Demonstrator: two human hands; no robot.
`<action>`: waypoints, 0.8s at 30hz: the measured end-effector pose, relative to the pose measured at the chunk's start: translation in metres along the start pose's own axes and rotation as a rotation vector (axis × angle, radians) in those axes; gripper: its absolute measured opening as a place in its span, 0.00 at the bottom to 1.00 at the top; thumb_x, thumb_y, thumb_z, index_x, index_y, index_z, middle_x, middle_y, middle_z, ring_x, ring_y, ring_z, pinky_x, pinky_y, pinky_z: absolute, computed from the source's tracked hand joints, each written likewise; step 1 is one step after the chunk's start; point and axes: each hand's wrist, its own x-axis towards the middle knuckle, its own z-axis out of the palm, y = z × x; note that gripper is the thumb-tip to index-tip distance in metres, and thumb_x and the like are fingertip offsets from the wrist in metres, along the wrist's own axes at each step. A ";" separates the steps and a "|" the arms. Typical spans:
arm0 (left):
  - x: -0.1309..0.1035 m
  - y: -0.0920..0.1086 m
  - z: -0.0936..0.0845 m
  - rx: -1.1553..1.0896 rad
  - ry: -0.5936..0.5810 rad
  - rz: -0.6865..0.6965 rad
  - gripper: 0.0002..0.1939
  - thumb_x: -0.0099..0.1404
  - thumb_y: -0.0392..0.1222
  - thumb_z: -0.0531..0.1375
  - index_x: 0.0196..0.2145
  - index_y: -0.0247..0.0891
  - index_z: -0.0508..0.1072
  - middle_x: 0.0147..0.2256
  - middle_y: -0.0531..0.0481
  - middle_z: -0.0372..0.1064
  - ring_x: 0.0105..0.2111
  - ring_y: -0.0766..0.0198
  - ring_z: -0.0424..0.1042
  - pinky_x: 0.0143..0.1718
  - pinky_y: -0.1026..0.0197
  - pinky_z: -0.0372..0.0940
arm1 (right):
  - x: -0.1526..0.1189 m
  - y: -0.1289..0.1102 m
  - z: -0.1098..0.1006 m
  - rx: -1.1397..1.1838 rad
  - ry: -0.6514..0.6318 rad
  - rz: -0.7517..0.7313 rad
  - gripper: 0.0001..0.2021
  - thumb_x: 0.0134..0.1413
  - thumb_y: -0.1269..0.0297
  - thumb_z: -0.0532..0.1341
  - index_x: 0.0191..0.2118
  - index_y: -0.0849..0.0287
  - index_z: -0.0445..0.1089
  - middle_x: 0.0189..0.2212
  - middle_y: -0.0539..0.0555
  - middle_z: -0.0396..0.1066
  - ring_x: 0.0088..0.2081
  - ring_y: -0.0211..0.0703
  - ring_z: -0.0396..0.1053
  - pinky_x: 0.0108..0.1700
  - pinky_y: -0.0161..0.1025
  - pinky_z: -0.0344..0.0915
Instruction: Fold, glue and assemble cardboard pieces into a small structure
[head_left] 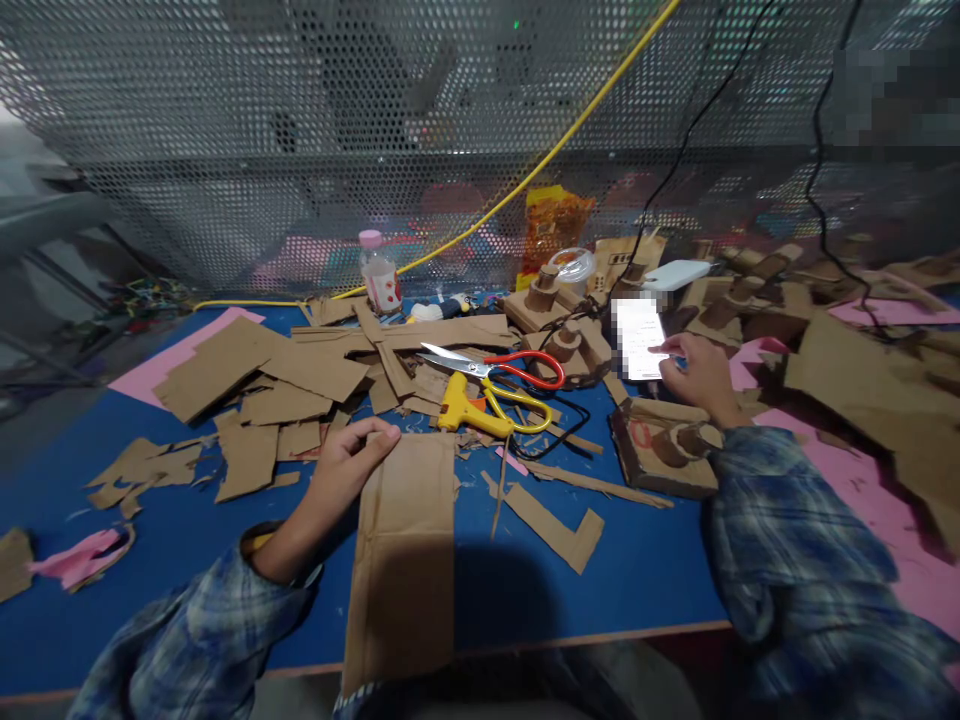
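My left hand [358, 458] pinches the upper left corner of a long cardboard strip [409, 520], thumb on top, and the strip reaches down past the table's front edge. On the right, my right hand [697, 372] has a fingertip on the lit screen of a phone [637, 335]. A small blue thing shows between its curled fingers, too small to name. Scissors [487, 368] with red and yellow handles lie with their blades apart beyond the strip. Beside them is a yellow glue gun [472, 412].
Cardboard scraps [300, 385] cover the blue table [217, 560]. A cardboard block with a round knob [667, 455] sits near my right wrist. Behind stand a bottle with a pink cap [380, 272] and an orange snack bag [551, 230], before a perforated metal screen [300, 150].
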 end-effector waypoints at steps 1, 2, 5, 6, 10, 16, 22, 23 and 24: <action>0.000 0.000 0.000 0.002 -0.002 -0.003 0.18 0.54 0.55 0.63 0.24 0.35 0.70 0.22 0.55 0.60 0.23 0.70 0.57 0.23 0.68 0.52 | 0.000 -0.001 -0.001 -0.001 0.003 0.000 0.10 0.43 0.67 0.53 0.35 0.58 0.64 0.35 0.60 0.74 0.40 0.55 0.70 0.41 0.46 0.63; 0.000 0.000 0.000 0.002 -0.003 -0.008 0.18 0.54 0.55 0.63 0.24 0.35 0.70 0.22 0.55 0.60 0.23 0.70 0.57 0.23 0.68 0.52 | 0.000 -0.002 -0.002 -0.002 0.004 -0.002 0.09 0.43 0.67 0.53 0.35 0.58 0.64 0.35 0.59 0.74 0.40 0.55 0.69 0.41 0.45 0.63; -0.001 0.001 0.001 -0.008 0.009 -0.016 0.18 0.53 0.55 0.63 0.24 0.36 0.70 0.22 0.55 0.60 0.22 0.70 0.57 0.22 0.68 0.52 | -0.001 -0.003 -0.004 -0.004 0.008 -0.005 0.08 0.43 0.68 0.53 0.32 0.57 0.64 0.33 0.58 0.74 0.38 0.54 0.69 0.39 0.44 0.62; -0.001 0.002 0.001 -0.010 0.011 -0.018 0.18 0.53 0.55 0.63 0.24 0.36 0.70 0.22 0.55 0.60 0.22 0.70 0.57 0.22 0.68 0.52 | -0.001 -0.004 -0.005 -0.004 0.011 -0.004 0.07 0.43 0.68 0.53 0.32 0.57 0.64 0.32 0.58 0.74 0.37 0.53 0.69 0.39 0.44 0.62; -0.001 0.003 0.002 -0.011 0.015 -0.026 0.18 0.53 0.55 0.63 0.23 0.36 0.70 0.21 0.55 0.60 0.22 0.70 0.57 0.22 0.68 0.52 | -0.001 -0.003 -0.006 -0.002 0.017 -0.004 0.07 0.43 0.68 0.53 0.32 0.57 0.64 0.33 0.58 0.73 0.37 0.52 0.69 0.39 0.44 0.62; -0.001 0.003 0.002 -0.011 0.021 -0.024 0.18 0.52 0.56 0.63 0.23 0.36 0.70 0.21 0.55 0.60 0.21 0.70 0.57 0.21 0.68 0.52 | -0.001 0.000 -0.003 -0.004 0.018 0.001 0.12 0.44 0.68 0.52 0.38 0.59 0.64 0.38 0.61 0.72 0.42 0.55 0.68 0.43 0.46 0.62; -0.003 0.002 0.003 -0.023 0.020 -0.033 0.17 0.53 0.55 0.63 0.24 0.36 0.70 0.21 0.56 0.60 0.21 0.70 0.57 0.22 0.68 0.51 | 0.000 -0.001 0.000 -0.002 -0.039 -0.027 0.14 0.44 0.67 0.52 0.40 0.58 0.64 0.40 0.61 0.72 0.43 0.57 0.67 0.41 0.47 0.62; -0.003 0.002 0.003 -0.024 0.016 -0.032 0.17 0.54 0.55 0.63 0.24 0.36 0.70 0.21 0.56 0.60 0.21 0.70 0.57 0.22 0.68 0.51 | 0.000 -0.002 0.000 -0.001 -0.041 -0.027 0.12 0.44 0.66 0.52 0.38 0.58 0.64 0.38 0.61 0.73 0.42 0.56 0.67 0.40 0.47 0.62; -0.003 0.002 0.003 -0.024 0.013 -0.027 0.17 0.54 0.55 0.63 0.24 0.36 0.69 0.21 0.56 0.59 0.21 0.70 0.57 0.22 0.68 0.51 | 0.000 -0.002 -0.001 0.000 -0.039 -0.022 0.10 0.45 0.66 0.52 0.36 0.58 0.64 0.36 0.60 0.73 0.40 0.55 0.68 0.39 0.46 0.62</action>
